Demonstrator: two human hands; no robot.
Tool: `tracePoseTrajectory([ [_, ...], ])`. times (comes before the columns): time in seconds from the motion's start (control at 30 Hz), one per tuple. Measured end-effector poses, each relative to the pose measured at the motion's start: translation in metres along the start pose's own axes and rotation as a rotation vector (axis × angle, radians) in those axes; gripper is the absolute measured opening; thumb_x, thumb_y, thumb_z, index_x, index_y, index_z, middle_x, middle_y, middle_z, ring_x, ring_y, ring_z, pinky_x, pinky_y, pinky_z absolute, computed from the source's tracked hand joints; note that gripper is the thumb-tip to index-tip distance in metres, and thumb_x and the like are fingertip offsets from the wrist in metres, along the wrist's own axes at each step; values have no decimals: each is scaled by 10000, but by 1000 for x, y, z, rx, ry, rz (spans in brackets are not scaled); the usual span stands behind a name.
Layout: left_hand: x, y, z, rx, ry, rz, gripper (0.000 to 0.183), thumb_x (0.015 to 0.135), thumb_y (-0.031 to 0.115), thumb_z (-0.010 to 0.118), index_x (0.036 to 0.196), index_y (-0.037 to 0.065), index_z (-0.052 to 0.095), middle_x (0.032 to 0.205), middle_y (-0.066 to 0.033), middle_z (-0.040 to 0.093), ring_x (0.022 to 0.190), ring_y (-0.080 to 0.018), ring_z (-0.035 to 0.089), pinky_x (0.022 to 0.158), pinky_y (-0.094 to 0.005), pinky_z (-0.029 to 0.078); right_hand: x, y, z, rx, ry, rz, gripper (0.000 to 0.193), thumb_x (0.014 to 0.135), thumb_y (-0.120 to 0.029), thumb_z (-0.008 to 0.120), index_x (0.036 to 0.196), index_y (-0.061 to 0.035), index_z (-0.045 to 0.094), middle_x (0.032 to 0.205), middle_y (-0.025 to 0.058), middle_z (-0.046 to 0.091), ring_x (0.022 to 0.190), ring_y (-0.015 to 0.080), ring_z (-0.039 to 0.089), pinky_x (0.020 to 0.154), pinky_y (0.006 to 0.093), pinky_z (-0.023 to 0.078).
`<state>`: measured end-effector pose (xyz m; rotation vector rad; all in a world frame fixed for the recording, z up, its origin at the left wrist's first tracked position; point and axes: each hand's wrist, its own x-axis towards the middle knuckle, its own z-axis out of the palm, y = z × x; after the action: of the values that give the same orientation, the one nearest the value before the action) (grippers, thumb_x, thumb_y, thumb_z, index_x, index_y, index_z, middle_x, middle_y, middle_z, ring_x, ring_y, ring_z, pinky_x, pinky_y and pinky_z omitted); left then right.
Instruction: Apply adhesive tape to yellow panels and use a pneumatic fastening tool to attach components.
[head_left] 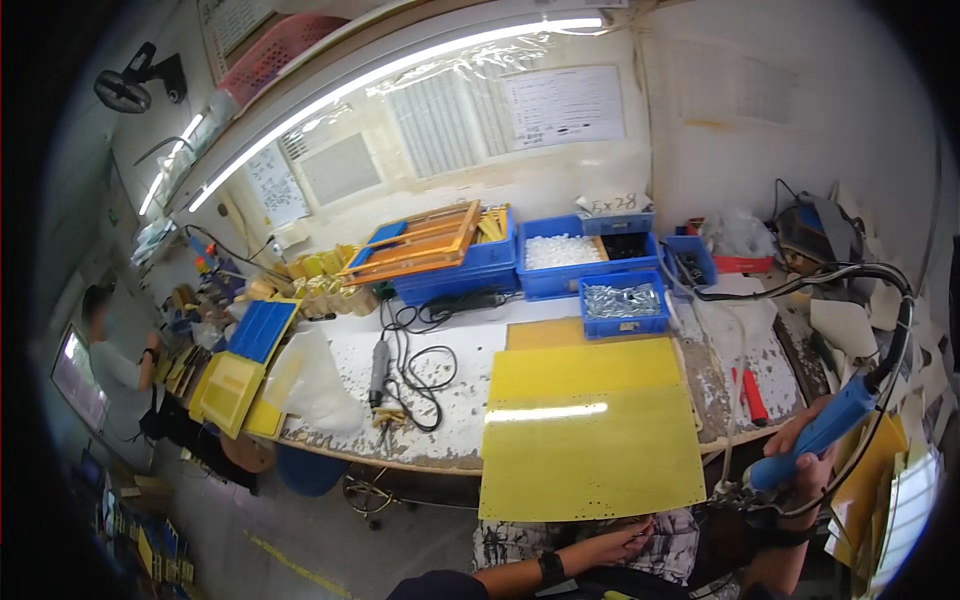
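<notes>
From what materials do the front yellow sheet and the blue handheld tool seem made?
Front yellow sheet: perhaps plastic or resin laminate, smooth, fairly glossy; a bright reflection crosses it.
Blue handheld tool: body probably moulded plastic, seemingly satin, with rounded, evenly coloured surfaces.

My left forearm (590, 553): angled rightward from the near edge.
My left hand (630, 541): low, nearest me, finger pose unclear.
My right forearm (775, 572): upright, near right.
My right hand (812, 474): farther, higher, curled in a grip.
</notes>
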<state>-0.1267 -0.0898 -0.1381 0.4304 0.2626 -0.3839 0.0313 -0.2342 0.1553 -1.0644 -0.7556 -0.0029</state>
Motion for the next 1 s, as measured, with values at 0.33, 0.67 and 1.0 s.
tracePoseTrajectory([
  [0.33,5,-5,6,16,131,-112,237,918,299,486,844,74,472,669,-3,425,490,-51,324,375,-181,238,-2,-2,-14,-92,116,29,643,666,-304,727,1098,-7,353,611,66,502,470,130,489,441,229,400],
  [0.67,27,-6,-4,-101,4,6,148,887,197,543,864,62,486,758,-22,459,553,-73,347,409,-188,244,-21,-7,17,-171,325,72,634,649,-249,700,1112,5,349,620,64,473,479,130,467,450,217,371],
  [1.0,35,-13,-5,-141,11,34,148,876,198,561,877,61,503,767,-17,477,550,-72,337,426,-190,244,-30,-19,27,-275,278,83,585,763,-296,626,1186,-6,345,754,39,438,578,86,402,530,199,329],
])
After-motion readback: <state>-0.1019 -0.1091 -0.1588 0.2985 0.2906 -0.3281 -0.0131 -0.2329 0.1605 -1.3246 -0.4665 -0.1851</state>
